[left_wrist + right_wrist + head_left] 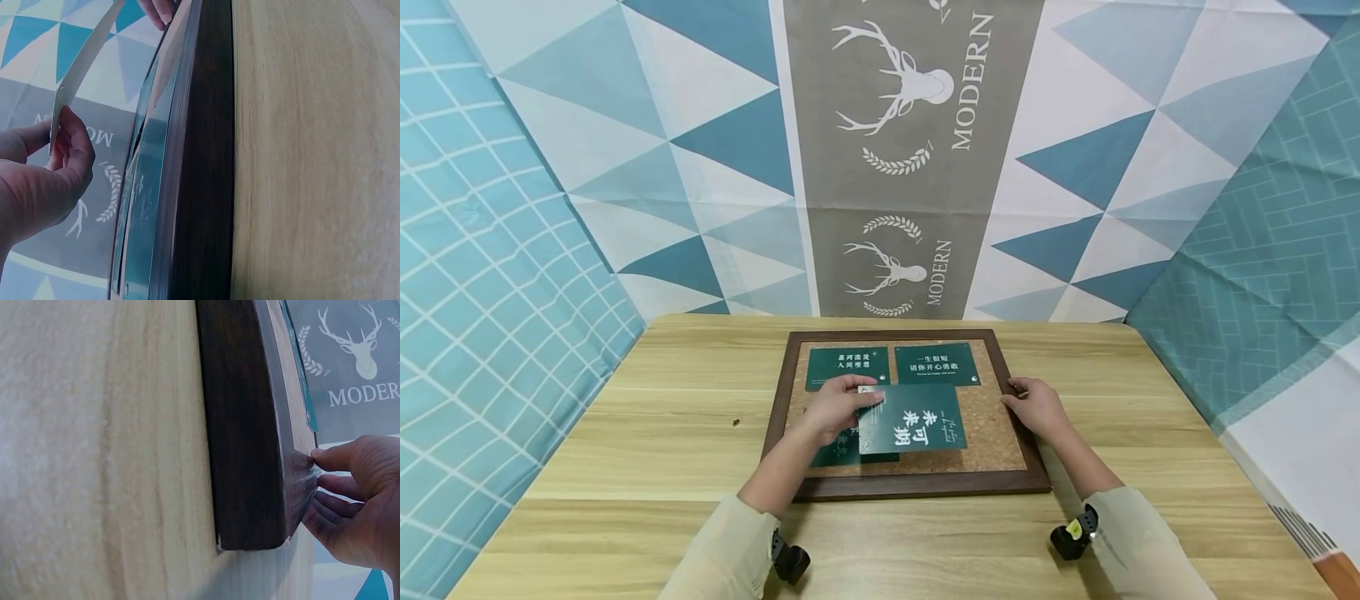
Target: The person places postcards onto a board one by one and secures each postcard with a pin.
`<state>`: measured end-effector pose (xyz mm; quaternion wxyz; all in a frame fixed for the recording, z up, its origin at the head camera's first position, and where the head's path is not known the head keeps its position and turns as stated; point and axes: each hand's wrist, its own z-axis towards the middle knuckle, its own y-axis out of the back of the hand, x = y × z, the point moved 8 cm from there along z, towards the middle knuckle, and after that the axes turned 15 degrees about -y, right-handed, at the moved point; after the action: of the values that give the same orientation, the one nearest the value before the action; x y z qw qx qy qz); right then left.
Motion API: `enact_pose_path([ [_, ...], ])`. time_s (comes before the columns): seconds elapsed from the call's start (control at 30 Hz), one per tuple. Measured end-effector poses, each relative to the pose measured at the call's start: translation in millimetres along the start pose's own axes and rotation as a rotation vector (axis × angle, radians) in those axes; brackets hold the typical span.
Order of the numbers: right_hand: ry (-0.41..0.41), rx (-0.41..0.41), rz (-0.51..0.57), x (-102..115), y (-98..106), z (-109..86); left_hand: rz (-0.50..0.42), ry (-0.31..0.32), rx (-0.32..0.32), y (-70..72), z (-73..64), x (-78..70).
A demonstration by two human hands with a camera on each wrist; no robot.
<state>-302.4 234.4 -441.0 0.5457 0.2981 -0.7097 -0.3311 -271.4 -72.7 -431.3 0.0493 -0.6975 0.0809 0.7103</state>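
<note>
My left hand [833, 410] pinches a dark green card [912, 419] by its left edge, thumb on top. The card has white Chinese lettering, turned sideways, and hovers over a framed cork board [996, 433]. In the left wrist view, the card [84, 59] stands edge-on between thumb and fingers, apart from the board. My right hand [1039, 408] grips the right side of the brown frame; in the right wrist view its thumb and fingers meet the frame's side [303, 481]. On the board lie two upper green cards [847, 368] and a lower-left one [842, 451], partly hidden.
The board rests on a light wooden table [685, 417]. A small dark speck [735, 422] lies left of it. Patterned cloth [917, 167] with deer heads hangs behind, and blue tile-patterned cloth [482, 250] hangs at the left.
</note>
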Motion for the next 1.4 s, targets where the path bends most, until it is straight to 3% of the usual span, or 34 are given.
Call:
enact_pose_path([
  [0.73, -0.008, 0.002, 0.008, -1, -1, 2.2, 0.012, 0.001, 0.05, -23.5, 6.4, 4.2],
  [1.4, -0.015, -0.005, 0.01, -1, 0, 2.8, -0.052, 0.034, 0.023, -36.7, 15.2, 14.3],
])
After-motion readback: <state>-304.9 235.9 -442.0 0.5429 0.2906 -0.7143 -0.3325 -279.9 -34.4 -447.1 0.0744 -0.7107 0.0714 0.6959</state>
